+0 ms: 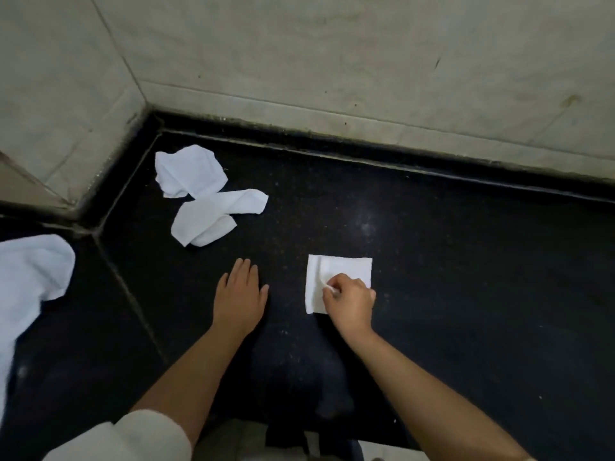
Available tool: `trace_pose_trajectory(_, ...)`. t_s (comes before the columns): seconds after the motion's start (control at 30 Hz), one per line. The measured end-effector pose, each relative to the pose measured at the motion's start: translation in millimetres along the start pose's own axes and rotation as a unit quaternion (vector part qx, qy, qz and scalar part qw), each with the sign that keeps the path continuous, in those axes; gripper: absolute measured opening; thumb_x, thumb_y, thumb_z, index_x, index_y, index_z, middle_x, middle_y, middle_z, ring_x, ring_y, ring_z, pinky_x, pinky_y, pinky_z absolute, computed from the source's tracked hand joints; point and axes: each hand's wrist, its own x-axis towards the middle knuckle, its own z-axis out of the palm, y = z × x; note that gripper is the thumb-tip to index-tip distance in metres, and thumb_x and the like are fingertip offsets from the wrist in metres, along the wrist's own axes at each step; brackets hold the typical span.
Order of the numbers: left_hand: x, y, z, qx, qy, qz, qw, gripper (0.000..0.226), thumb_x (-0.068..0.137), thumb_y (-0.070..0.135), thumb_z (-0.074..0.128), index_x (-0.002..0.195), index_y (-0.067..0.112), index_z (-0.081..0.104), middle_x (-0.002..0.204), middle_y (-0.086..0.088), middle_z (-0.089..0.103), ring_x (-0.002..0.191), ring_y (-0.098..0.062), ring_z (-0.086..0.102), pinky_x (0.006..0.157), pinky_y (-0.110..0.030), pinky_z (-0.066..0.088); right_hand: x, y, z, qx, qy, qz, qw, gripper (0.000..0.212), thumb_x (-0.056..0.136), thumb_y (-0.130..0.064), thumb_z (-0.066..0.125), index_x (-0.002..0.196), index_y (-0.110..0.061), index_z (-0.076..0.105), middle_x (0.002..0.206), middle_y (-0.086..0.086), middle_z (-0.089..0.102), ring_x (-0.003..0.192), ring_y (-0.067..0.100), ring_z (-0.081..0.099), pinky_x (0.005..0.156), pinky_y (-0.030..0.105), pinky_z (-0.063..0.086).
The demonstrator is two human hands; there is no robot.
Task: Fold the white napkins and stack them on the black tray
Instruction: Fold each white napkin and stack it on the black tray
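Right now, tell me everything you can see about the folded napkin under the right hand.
The folded napkin is white, soft-looking cloth or paper, folded into a neat, roughly square shape. It lies flat on the black counter, apart from the crumpled napkins. The right hand covers its near right corner and pinches a bit of it; a slight crease shows on its left side.

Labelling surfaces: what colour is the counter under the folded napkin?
Black, faintly speckled stone counter, under the square folded white napkin; head view.

dim corner: pale tiled walls (332, 44), black speckled countertop (466, 261)
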Motion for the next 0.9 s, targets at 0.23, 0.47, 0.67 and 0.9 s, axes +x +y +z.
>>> trace_pose_trajectory(0.23, -17, -24, 5, -0.033, 0.003, 0.014, 0.999, 0.049, 0.101, 0.031, 0.027, 0.145, 0.010, 0.024, 0.157, -0.005, 0.017, 0.147, -0.017, 0.008, 0.119, -0.033, 0.015, -2, -4, 15, 0.073, 0.043, 0.030, 0.996, 0.013, 0.085, -0.007, 0.053, 0.086, 0.000, 0.064, 0.075, 0.008, 0.063, 0.081, 0.024, 0.057, 0.090, 0.030, 0.034)
trace_pose_trajectory(0.47, -23, -27, 12, -0.044, 0.010, 0.035, 0.998, 0.047, 0.101, 0.029, 0.027, 0.144, 0.010, 0.027, 0.156, -0.003, 0.020, 0.147, -0.015, 0.009, 0.118, -0.030, 0.016, -4, -9, 29, 0.049, 0.029, -0.003, 0.998, 0.013, 0.087, -0.009, 0.053, 0.092, -0.002, 0.063, 0.093, 0.009, 0.067, 0.088, 0.023, 0.056, 0.079, 0.023, 0.026)
trace_pose_trajectory(0.67, -23, -29, 15, -0.059, 0.026, 0.055, 0.996, 0.045, 0.101, 0.028, 0.029, 0.143, 0.010, 0.031, 0.154, -0.005, 0.024, 0.146, -0.016, 0.013, 0.117, -0.031, 0.018, -5, 4, 31, -0.023, -0.070, -0.078, 0.994, 0.025, 0.088, -0.017, 0.055, 0.110, -0.008, 0.061, 0.110, 0.007, 0.062, 0.104, 0.022, 0.056, 0.085, 0.029, 0.037)
trace_pose_trajectory(0.9, -11, 7, 21, -0.076, 0.103, 0.191, 0.973, 0.037, 0.068, 0.017, 0.080, 0.102, 0.006, 0.070, 0.103, -0.011, 0.070, 0.094, -0.025, 0.068, 0.077, -0.033, 0.057, -14, 49, -8, -0.131, -0.049, -0.173, 0.975, 0.038, 0.066, -0.001, 0.072, 0.103, -0.008, 0.068, 0.104, 0.009, 0.069, 0.099, 0.031, 0.062, 0.081, 0.036, 0.036)
